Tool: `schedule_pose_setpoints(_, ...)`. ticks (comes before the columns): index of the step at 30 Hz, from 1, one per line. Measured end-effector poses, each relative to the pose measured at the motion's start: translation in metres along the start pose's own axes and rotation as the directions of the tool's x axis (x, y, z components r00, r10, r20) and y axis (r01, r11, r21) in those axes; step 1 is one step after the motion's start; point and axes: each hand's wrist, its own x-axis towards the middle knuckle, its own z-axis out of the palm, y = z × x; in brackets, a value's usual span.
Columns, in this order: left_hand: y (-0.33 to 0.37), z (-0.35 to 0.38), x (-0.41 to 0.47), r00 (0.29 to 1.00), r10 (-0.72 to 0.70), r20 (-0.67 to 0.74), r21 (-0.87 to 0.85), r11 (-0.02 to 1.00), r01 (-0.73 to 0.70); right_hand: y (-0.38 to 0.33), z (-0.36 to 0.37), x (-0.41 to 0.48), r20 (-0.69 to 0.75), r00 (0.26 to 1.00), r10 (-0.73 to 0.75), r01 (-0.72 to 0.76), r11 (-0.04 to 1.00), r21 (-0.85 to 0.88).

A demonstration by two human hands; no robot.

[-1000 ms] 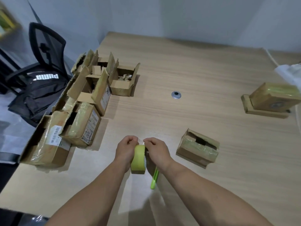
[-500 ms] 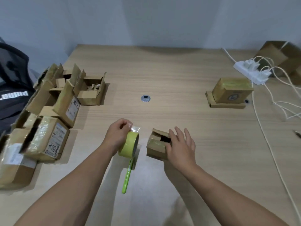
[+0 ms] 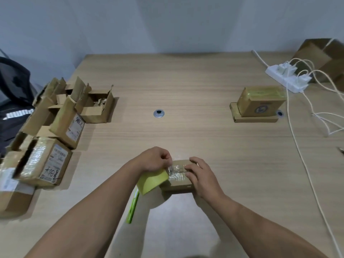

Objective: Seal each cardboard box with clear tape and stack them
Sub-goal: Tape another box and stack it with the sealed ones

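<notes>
**Q:** Head view. Where is the box you're working on?
**A:** The small cardboard box [image 3: 179, 185] sits on the wood-grain table [image 3: 186, 86] just in front of you, between your hands. It is brown, low and oblong, with a wrinkled strip of clear tape [image 3: 176, 172] across its top.

**Q:** Hands?
**A:** Your left hand [image 3: 154, 159] is curled round the yellow-green tape roll [image 3: 151, 181], held at the box's left end. Your right hand [image 3: 202, 174] lies on the top, fingertips pressing the strip down and grasping nothing.

**Q:** Handling?
**A:** Judged light and stiff-walled, with flaps that may spring up. It may skid when you pull tape, so bear down on the top. To lift it, take the two short ends.

**Q:** Elsewhere?
**A:** Two taped boxes [image 3: 260, 103] are stacked far right. Open boxes [image 3: 65, 118] crowd the left edge. A green pen-like tool [image 3: 133, 207] lies beside your left forearm.
</notes>
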Motion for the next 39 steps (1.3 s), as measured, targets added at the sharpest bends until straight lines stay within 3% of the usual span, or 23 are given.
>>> schedule_pose_setpoints(3,0.014,0.012,0.009,0.998,-0.025,0.062,0.11,0.994,0.018,-0.004,-0.002,-0.005,-0.035,0.997,0.074,-0.067,0.981,0.183)
schedule_pose_setpoints(11,0.053,0.026,0.037,0.985,-0.093,0.147,0.291,0.956,0.047,0.005,-0.011,-0.006,0.027,0.993,0.116,-0.119,0.938,0.325)
schedule_pose_setpoints(16,0.056,0.033,0.049,0.975,-0.151,0.164,0.328,0.94,0.091,0.016,-0.012,-0.014,0.023,0.965,0.263,-0.241,0.843,0.48)
schedule_pose_setpoints(19,0.058,0.034,0.052,0.974,-0.172,0.15,0.315,0.942,0.118,0.018,-0.017,-0.016,0.126,0.932,0.34,-0.348,0.741,0.574)
schedule_pose_setpoints(22,0.06,0.036,0.055,0.974,-0.181,0.135,0.316,0.94,0.131,0.018,-0.015,-0.016,0.164,0.911,0.379,-0.403,0.729,0.553)
schedule_pose_setpoints(26,0.064,0.039,0.058,0.974,-0.189,0.128,0.3,0.943,0.143,0.014,-0.013,-0.009,0.102,0.89,0.444,-0.439,0.776,0.453)
schedule_pose_setpoints(33,0.071,0.046,0.059,0.974,-0.198,0.112,0.371,0.918,0.144,0.013,-0.013,0.0,0.102,0.78,0.618,-0.582,0.657,0.479)
schedule_pose_setpoints(39,0.077,0.051,0.06,0.967,-0.236,0.1,0.461,0.872,0.165,0.016,-0.009,0.004,0.082,0.76,0.645,-0.62,0.682,0.387)
